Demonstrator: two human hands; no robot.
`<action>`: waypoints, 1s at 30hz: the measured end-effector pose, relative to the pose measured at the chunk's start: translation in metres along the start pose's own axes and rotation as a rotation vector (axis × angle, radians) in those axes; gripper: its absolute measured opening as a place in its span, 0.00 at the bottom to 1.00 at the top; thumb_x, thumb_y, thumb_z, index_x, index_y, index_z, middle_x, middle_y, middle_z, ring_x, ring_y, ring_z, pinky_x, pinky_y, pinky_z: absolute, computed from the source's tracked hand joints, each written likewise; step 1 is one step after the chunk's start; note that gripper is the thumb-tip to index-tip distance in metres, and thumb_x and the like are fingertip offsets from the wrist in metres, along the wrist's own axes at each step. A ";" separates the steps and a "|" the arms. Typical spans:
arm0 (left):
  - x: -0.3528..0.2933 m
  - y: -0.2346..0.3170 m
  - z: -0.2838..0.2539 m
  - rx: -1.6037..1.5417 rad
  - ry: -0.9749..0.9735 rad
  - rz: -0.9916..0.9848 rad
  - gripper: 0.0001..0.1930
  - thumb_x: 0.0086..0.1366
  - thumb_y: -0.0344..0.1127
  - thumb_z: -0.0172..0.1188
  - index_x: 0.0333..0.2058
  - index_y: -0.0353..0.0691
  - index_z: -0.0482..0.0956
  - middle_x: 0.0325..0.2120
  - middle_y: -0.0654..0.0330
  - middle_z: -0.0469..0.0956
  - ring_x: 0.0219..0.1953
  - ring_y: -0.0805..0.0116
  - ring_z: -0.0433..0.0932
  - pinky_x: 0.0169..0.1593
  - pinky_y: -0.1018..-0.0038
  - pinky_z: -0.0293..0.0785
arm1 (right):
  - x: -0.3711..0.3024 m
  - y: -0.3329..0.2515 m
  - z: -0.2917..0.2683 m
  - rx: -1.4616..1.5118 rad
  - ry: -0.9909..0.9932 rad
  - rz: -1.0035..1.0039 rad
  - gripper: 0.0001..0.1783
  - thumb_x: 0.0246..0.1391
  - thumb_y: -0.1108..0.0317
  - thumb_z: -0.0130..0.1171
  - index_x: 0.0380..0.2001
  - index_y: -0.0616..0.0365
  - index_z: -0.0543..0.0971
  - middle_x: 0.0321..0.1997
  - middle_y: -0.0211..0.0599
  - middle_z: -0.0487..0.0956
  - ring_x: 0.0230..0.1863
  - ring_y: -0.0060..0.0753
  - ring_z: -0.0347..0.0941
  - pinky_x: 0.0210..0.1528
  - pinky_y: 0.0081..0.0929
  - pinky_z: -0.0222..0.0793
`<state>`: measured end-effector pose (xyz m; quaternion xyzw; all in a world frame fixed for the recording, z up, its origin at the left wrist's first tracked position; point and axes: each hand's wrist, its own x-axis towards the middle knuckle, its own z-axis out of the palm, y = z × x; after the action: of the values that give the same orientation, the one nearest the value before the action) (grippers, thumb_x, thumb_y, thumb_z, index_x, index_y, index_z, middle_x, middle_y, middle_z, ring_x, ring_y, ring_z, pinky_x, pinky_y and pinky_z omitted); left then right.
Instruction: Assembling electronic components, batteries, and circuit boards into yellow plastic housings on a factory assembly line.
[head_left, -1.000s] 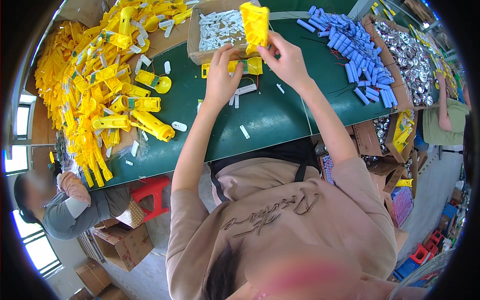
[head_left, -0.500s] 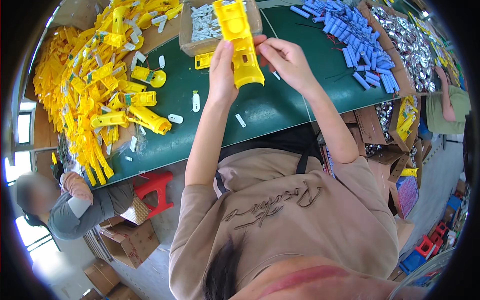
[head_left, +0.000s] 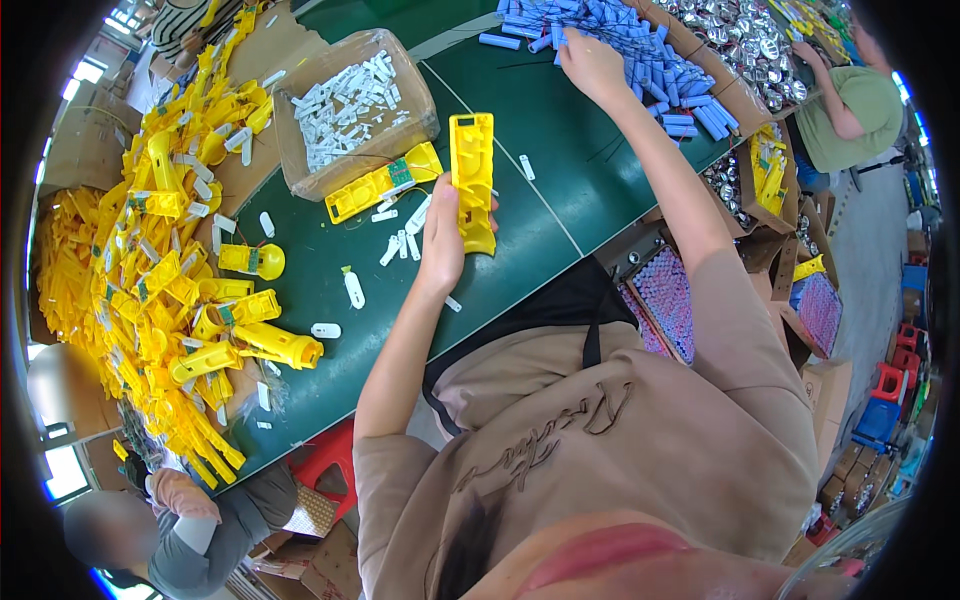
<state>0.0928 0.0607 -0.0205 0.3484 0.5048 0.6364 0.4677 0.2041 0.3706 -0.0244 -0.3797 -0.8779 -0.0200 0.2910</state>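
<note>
My left hand [head_left: 445, 240] is closed around a yellow plastic casing half [head_left: 472, 175], held upright over the green table with its hollow, ribbed inside showing. Away at the upper right, my right hand [head_left: 595, 68] reaches to the near-left edge of a heap of blue cylindrical battery cells [head_left: 650, 75] with thin wires. Its fingertips touch or hover at the cells; whether they grip one cannot be made out. Left of the held casing lies another yellow casing half [head_left: 385, 182] with a small green circuit board, beside several small white plastic pieces [head_left: 402, 245].
A cardboard box [head_left: 425, 100] of small white parts stands behind. Yellow casings [head_left: 170, 290] are heaped along the left. Shiny silver reflector cups [head_left: 740, 45] fill a box at the far right. One co-worker [head_left: 190, 510] is at lower left, another [head_left: 850, 110] at right.
My right hand has left the yellow casing and moved right and away to the blue cells. The casing stays in my left hand, now lower in view. The view has shifted and turned.
</note>
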 end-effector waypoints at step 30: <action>0.004 -0.001 -0.012 -0.146 0.201 -0.083 0.23 0.71 0.50 0.29 0.46 0.39 0.67 0.31 0.55 0.75 0.27 0.68 0.75 0.34 0.72 0.73 | -0.040 -0.080 -0.036 1.209 -0.601 0.248 0.16 0.54 0.65 0.56 0.44 0.57 0.69 0.26 0.32 0.78 0.23 0.19 0.72 0.29 0.17 0.68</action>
<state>0.0810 0.0612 -0.0243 0.2266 0.5154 0.6833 0.4649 0.1895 0.2787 -0.0003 -0.2375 -0.7275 0.6133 0.1956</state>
